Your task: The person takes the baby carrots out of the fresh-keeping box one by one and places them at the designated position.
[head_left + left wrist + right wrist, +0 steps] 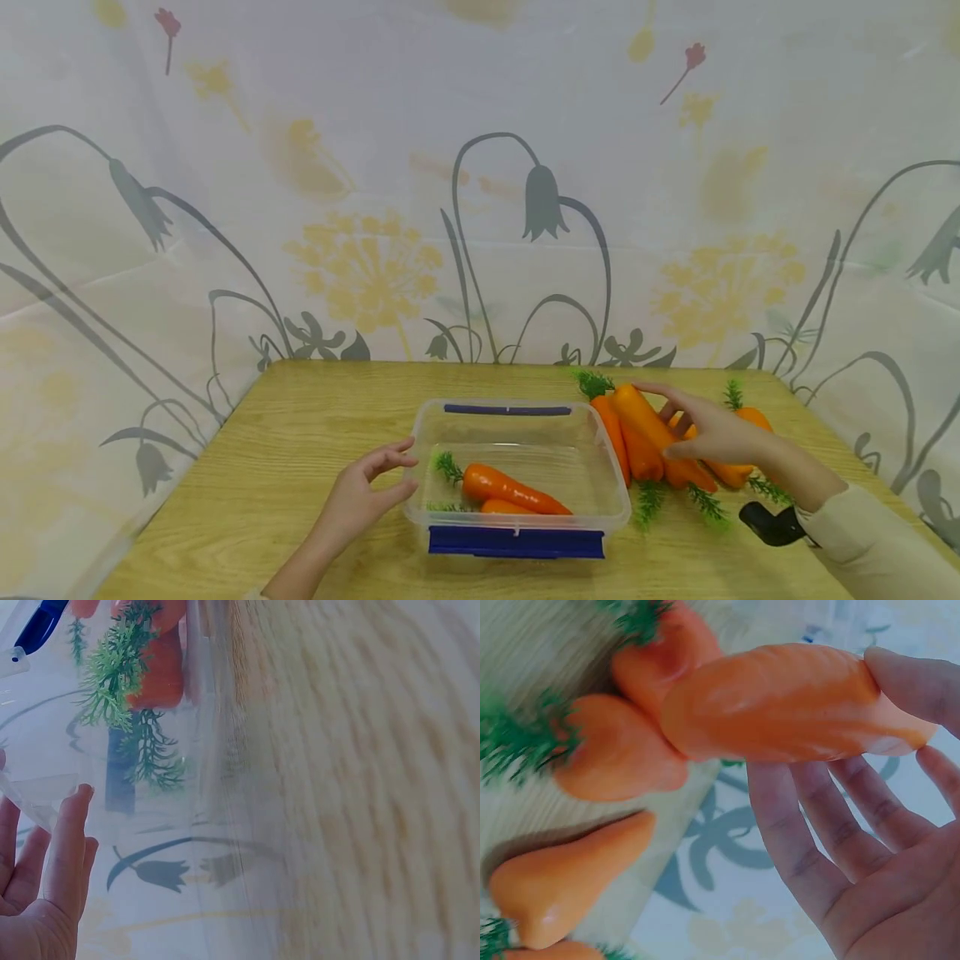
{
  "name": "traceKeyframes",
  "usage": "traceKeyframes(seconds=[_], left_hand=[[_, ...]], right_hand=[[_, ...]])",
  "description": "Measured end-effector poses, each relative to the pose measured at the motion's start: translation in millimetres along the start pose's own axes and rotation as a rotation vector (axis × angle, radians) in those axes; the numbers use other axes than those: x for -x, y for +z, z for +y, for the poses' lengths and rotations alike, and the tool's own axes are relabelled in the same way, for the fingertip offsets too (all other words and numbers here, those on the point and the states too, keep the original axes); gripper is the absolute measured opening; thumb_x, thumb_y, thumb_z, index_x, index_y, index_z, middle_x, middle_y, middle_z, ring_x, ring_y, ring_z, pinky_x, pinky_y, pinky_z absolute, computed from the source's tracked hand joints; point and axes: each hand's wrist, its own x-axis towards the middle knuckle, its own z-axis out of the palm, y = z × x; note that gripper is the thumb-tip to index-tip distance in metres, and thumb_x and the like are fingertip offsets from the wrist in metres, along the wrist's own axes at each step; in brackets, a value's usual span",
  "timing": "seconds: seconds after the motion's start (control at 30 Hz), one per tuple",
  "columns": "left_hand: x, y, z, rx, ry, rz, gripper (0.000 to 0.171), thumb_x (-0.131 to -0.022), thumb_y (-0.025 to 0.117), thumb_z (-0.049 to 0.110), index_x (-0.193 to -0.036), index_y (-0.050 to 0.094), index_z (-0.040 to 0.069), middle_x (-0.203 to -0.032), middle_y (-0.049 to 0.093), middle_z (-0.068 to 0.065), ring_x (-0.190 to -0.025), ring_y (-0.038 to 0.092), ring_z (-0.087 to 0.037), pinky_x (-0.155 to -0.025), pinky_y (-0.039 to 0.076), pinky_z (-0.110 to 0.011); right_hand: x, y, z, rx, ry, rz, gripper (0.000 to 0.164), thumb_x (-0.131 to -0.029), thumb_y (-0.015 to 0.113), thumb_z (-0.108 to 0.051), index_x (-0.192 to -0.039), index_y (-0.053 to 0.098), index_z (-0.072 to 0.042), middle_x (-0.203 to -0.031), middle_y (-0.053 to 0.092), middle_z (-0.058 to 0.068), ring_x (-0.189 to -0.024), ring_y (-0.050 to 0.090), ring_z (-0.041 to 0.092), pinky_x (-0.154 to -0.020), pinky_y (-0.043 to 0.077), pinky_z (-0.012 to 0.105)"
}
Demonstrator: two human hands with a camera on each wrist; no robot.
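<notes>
As far as I can make out from my remote station, the clear container stands uncovered toward the near side of the bench, its blue clasp facing me. Just beside it, on the side of the bench's left edge, I have the left hand, fingers loosely bent and parted, tips at the container wall, nothing in its grasp. Inside, close to the near wall, I count two carrots: the front carrot, partly hidden by the rim, and the back carrot, lying aslant. I take those as done.

Farther off, toward the bench's right edge, the right hand is half closed, thumb and fingers about the held carrot, which is outside the container; I cannot tell how firm the grip is. I judge the work early, since the pile of carrots is outside too, overlapping too much to count. Nearest the bench's far right corner, another carrot lies partly covered from view.
</notes>
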Motion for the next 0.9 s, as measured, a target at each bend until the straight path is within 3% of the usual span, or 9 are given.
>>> traceKeyframes(seconds=[0.33,0.63,0.9], left_hand=[[-0.5,0.1,1.9,-0.008,0.011,0.005,0.017,-0.081,0.072,0.010,-0.097,0.068,0.006,-0.130,0.055,-0.001,-0.121,0.046,-0.032,-0.100,0.034,-0.053],[0.2,0.6,3.0,0.005,0.042,-0.002,0.016,-0.082,0.071,0.010,-0.097,0.068,0.005,-0.130,0.054,-0.004,-0.121,0.047,-0.032,-0.100,0.034,-0.054],[0.3,0.3,0.0,0.002,0.029,0.004,0.016,-0.081,0.071,0.008,-0.097,0.068,0.005,-0.130,0.055,-0.003,-0.121,0.046,-0.033,-0.100,0.033,-0.055]], right_hand=[[22,-5,19,-0.046,0.079,0.057,0.081,-0.080,0.072,-0.011,-0.145,0.023,-0.003,-0.106,0.049,0.018,-0.083,0.055,0.023,-0.063,0.051,0.032],[38,-9,47,0.015,0.023,0.126,0.074,-0.081,0.071,-0.008,-0.140,0.028,0.004,-0.102,0.052,0.016,-0.076,0.057,0.011,-0.063,0.051,0.028],[47,-17,70,0.010,0.142,0.164,0.078,-0.080,0.072,-0.008,-0.141,0.025,0.005,-0.107,0.050,0.027,-0.084,0.058,0.027,-0.061,0.051,0.030]])
